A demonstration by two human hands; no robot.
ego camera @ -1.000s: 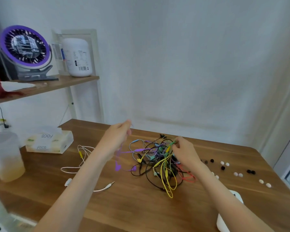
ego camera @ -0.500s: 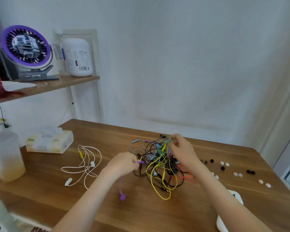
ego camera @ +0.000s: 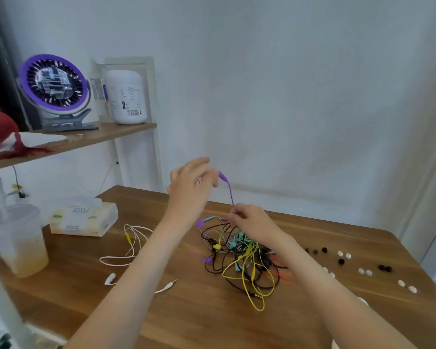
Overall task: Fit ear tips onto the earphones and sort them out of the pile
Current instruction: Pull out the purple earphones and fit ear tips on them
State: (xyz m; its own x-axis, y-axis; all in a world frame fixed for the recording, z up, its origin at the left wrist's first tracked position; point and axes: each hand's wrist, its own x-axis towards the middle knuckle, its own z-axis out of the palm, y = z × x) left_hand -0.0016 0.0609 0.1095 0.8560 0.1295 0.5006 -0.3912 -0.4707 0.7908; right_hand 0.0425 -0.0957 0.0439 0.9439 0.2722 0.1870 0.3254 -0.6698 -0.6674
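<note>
One limp, light purple earphone cord is pinched by the left hand above and the right hand at the tangled coloured cable pile's twelve o'clock. It probably snags and is best held close to the tangle.

Tissue pack — "face", apparently printed twice; white bottle label too blurred

the person's left hand and right hand are bare, both long forearms uncovered as far as shows.
</note>
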